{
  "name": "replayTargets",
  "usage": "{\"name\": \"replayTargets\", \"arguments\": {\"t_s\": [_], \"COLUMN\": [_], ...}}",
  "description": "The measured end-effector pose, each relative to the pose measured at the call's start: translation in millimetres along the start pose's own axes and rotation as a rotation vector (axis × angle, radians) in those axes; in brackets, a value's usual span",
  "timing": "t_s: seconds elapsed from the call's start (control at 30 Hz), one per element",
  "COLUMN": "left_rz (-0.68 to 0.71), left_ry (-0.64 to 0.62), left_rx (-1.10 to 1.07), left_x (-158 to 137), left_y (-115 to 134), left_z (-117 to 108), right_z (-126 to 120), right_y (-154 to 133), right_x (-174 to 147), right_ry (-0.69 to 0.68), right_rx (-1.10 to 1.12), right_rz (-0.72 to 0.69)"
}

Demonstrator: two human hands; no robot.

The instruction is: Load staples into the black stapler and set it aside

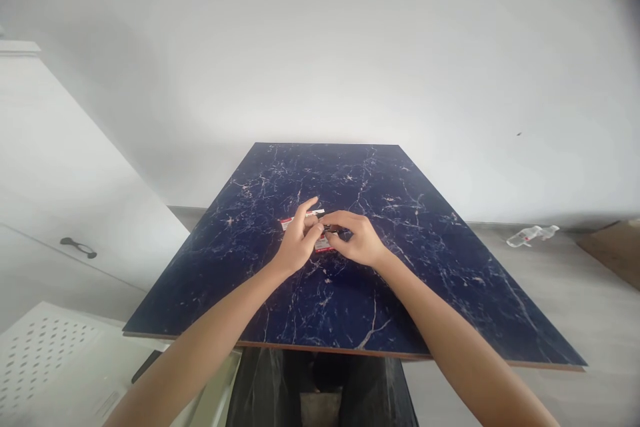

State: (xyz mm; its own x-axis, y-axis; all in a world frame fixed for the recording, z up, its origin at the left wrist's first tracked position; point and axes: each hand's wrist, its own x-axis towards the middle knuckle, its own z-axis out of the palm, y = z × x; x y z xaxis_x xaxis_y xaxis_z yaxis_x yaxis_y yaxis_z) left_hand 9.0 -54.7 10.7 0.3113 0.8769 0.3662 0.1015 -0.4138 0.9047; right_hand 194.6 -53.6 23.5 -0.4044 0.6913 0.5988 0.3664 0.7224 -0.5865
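Note:
My left hand and my right hand meet near the middle of the blue marbled tabletop. Between their fingertips is a small dark object, mostly hidden and too small to name. The left thumb and fingers close on it from one side, with one finger raised. From the other side, the right thumb and fingers pinch toward it. Below the hands lies a flat red-and-white packet or card. Another red-and-white strip shows behind the left hand; whether the two are one piece I cannot tell.
A white wall rises behind the table. On the left stand a white cabinet with a dark handle and a white perforated piece. A clear plastic bottle and a brown box are on the floor at right.

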Motion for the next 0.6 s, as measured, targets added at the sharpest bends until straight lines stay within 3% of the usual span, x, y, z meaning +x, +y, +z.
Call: {"name": "replayTargets", "arguments": {"t_s": [0.23,0.4,0.6], "left_rz": [-0.024,0.027,0.025], "left_ry": [-0.011,0.058,0.179], "left_rx": [0.081,0.173,0.170], "left_x": [1.3,-0.4,2.6], "left_y": [3.4,1.3,0.6], "left_z": [-0.4,1.6,-4.7], "right_z": [4.8,6.2,1.6], "right_y": [3.3,3.4,9.0], "right_x": [1.9,2.7,2.2], "right_ry": [-0.023,-0.054,0.017], "right_rx": [0.113,0.133,0.114], "right_rz": [0.138,0.215,0.228]}}
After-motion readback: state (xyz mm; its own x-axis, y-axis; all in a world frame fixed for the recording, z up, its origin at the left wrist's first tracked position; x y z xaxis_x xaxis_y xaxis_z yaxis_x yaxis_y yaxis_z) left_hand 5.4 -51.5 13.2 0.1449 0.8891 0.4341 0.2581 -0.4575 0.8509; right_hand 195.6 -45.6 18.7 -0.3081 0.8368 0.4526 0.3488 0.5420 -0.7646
